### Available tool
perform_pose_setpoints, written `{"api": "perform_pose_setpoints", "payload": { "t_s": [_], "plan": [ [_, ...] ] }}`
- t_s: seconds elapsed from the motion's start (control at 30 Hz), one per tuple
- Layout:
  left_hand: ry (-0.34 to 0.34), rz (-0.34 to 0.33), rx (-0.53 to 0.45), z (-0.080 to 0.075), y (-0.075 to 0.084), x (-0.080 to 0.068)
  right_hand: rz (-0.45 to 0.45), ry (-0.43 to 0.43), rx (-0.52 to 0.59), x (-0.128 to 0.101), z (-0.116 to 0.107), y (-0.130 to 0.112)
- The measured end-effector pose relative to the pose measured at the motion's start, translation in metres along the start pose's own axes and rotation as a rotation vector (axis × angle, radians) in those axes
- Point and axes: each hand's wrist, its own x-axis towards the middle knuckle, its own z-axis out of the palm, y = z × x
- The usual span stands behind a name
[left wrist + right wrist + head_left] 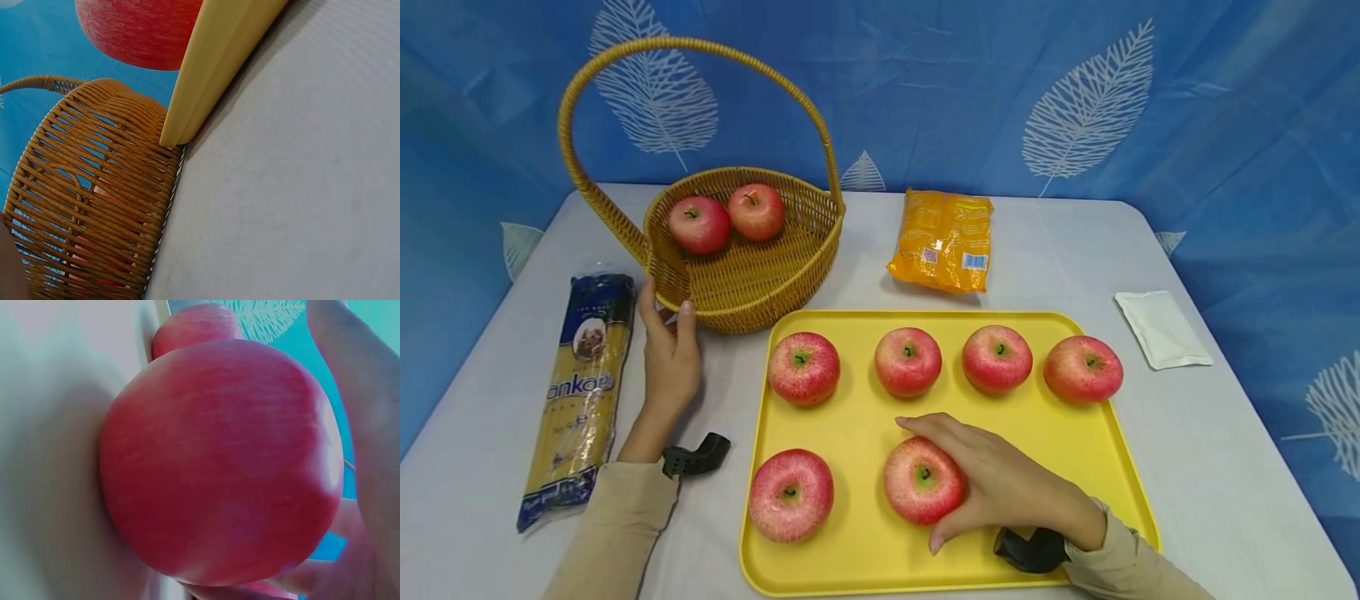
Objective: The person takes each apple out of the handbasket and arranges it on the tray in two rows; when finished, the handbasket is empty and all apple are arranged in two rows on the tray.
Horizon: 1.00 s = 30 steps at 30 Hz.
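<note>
Step in hand: the right hand is closing round the apple in the lower middle of the yellow tray; judged from the two apples already in the wicker basket at upper left, this looks like the grasp before a lift.
Next move calls for: a firm wrap, then a lift clear of the tray rim.
Right hand pose: fingers curled over the apple's top and right side, thumb underneath toward the camera.
Left hand: fingers straight, touching the basket's near wall, steadying it on the surface.
Apple's place: on the tray, front row, right of another apple.
</note>
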Motion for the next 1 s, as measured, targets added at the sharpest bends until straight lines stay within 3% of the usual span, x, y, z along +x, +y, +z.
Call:
{"api": "perform_pose_setpoints", "payload": {
  "t_s": [0.23,0.63,1.0],
  "plan": [
    [0.001,-0.003,0.002,-0.001,0.0,0.0,0.046,0.096,0.086,0.0,-0.004,-0.003],
    [-0.003,-0.009,0.015,0.0,0.0,-0.001,-0.069,0.238,0.204,0.006,-0.013,-0.003],
    [-0.001,-0.017,0.022,0.0,0.0,0.0,-0.028,0.308,0.322,0.026,-0.037,-0.013]
  ]
}}
